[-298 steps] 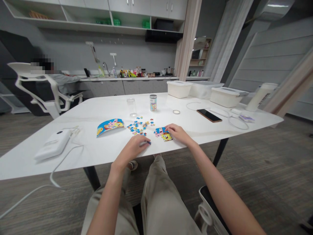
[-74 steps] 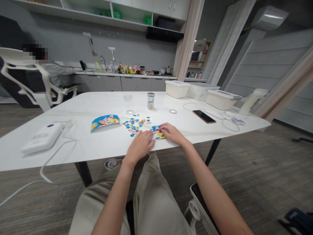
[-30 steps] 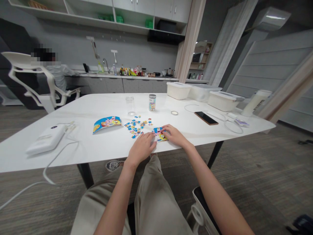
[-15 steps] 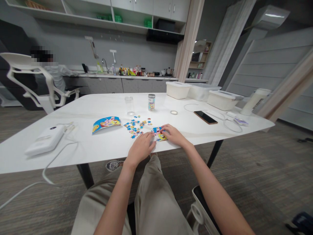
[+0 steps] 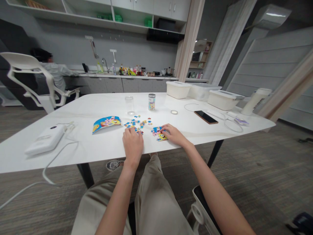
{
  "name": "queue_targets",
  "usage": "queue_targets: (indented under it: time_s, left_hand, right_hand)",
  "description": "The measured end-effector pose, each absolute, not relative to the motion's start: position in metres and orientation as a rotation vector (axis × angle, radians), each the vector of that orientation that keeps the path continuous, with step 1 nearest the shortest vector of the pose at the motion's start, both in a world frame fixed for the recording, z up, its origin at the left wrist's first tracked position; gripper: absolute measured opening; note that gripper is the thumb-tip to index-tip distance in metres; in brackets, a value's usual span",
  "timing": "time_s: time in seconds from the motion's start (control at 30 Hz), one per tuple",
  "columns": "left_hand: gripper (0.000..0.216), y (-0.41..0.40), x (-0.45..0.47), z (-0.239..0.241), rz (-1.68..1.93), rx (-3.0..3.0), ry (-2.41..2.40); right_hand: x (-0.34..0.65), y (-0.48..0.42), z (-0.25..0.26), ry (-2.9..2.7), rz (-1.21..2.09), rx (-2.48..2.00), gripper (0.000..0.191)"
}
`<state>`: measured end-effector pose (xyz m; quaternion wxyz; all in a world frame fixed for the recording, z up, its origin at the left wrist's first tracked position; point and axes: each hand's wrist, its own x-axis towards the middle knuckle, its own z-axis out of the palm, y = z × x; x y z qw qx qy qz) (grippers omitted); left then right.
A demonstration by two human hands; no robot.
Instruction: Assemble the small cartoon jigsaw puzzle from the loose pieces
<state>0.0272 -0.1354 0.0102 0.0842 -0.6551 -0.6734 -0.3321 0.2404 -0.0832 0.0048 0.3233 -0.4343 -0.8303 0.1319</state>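
Observation:
My left hand [image 5: 132, 142] lies flat on the white table [image 5: 102, 147], fingers stretched out onto the near edge of a scatter of loose jigsaw pieces [image 5: 137, 122]. My right hand [image 5: 172, 133] rests on the right side of a small joined patch of puzzle [image 5: 157, 133], fingertips pressing on it. A curled reference picture [image 5: 107, 122] in blue and pink lies to the left of the pieces. Behind them stand a clear empty jar [image 5: 129, 105] and a small printed tin [image 5: 152, 101].
A white device with a cable [image 5: 45, 139] sits at the left. A black phone [image 5: 206, 117], a white cable loop, a small ring lid [image 5: 174, 112] and white lidded boxes [image 5: 178, 89] lie to the right. Another person sits by a white chair [image 5: 29, 78] at the far left.
My left hand has left the joined patch and moved left and forward onto the loose pieces. My right hand stays on the patch.

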Motion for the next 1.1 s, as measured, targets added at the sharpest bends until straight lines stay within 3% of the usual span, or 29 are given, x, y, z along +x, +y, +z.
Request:
queue_targets:
  time_s: [0.2, 0.8, 1.1]
  left_hand:
    - [0.028, -0.137, 0.026, 0.014, -0.790, -1.886, -2.193]
    - [0.033, -0.134, 0.010, 0.015, -1.039, -1.864, -2.296]
    - [0.034, -0.116, -0.024, 0.019, -0.856, -1.968, -2.330]
  right_hand:
    - [0.240, -0.085, 0.006, -2.183, 0.356, -1.172, 0.020]
    - [0.239, -0.085, 0.007, -2.172, 0.370, -1.168, 0.019]
    - [0.239, -0.082, 0.003, -2.152, 0.365, -1.147, 0.019]
